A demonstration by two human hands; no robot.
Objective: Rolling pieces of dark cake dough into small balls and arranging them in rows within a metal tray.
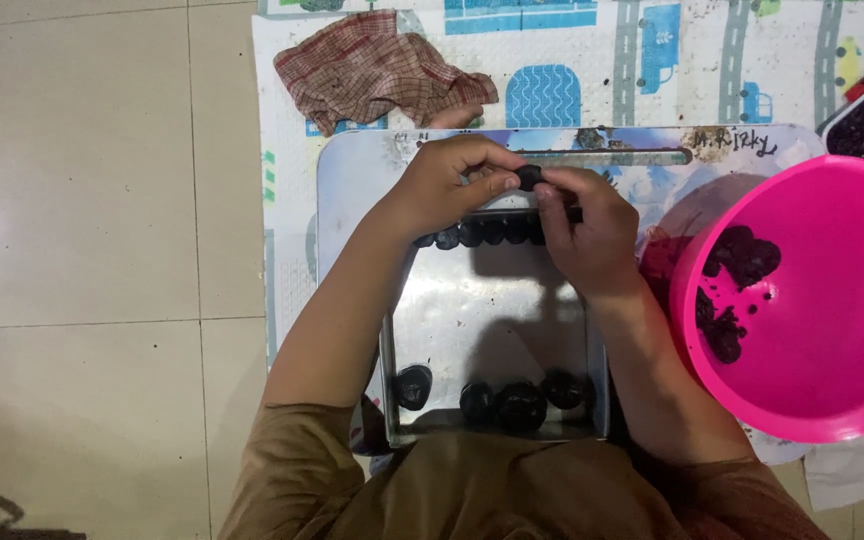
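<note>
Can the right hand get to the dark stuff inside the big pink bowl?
Probably yes. The right hand is busy pinching a small dark lump together with the left hand, but the round pink plastic bowl sits open just beside that arm, and nothing covers the dark clumps inside.

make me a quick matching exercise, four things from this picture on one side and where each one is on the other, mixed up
Things:
1. checked cloth
2. pink bowl
3. metal tray
4. dark lump

Places:
A. pinched between the fingertips of the left hand and the right hand
B. at the right edge, holding dark paste
C. crumpled on the play mat at the top
D. under both forearms, with dark balls in rows at its far and near ends

Pairs: 1-C, 2-B, 3-D, 4-A
</note>
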